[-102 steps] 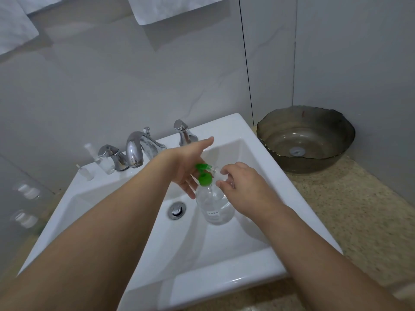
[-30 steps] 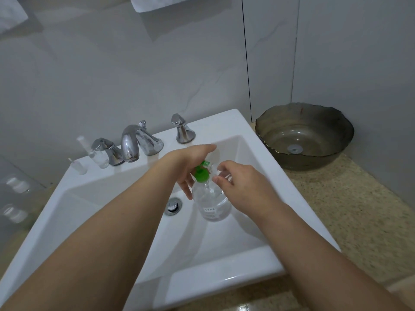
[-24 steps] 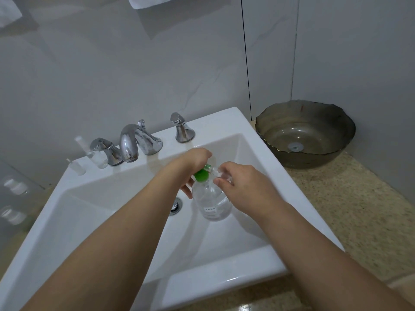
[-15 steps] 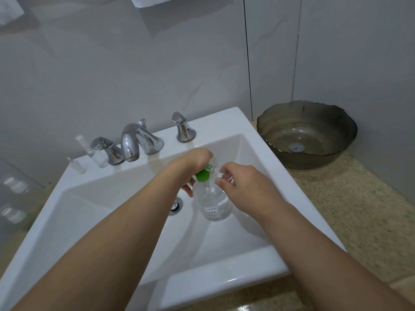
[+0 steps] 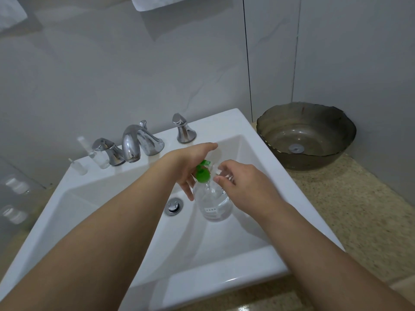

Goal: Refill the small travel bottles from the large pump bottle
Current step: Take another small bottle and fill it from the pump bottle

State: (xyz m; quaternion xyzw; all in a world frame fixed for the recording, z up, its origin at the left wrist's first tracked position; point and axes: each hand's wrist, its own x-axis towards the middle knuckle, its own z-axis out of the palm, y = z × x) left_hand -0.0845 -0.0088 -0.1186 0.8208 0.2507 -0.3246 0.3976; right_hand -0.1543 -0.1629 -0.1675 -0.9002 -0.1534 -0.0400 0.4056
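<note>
Since half a second ago the left hand (image 5: 188, 164) has lifted a little off the green pump head (image 5: 202, 173); fingers now straighter, thumb out toward the basin's far wall. Right hand (image 5: 242, 187) has barely shifted.

Head view. Pump bottle (image 5: 213, 203), clear, small label, stands in the white sink (image 5: 224, 277) just right of the drain (image 5: 173, 206). Left hand hovers over the pump head, fingers relaxed and extended, palm down; contact with the pump cannot be told. Right hand pinches a small clear travel bottle (image 5: 219, 172) at the pump's spout, fingers curled round it; bottle mostly hidden by the fingers, fill level not readable.

On the sink's back ledge: chrome faucet (image 5: 132, 142) between two handles. Left of it, a small spray bottle (image 5: 96, 153) and a smaller vial (image 5: 78, 167), both clear, upright, near each other.

Right of the sink, on the speckled surface (image 5: 359, 209), a dark glass bowl (image 5: 305, 135) against the wall. White towel edge (image 5: 157, 2) at the top.
</note>
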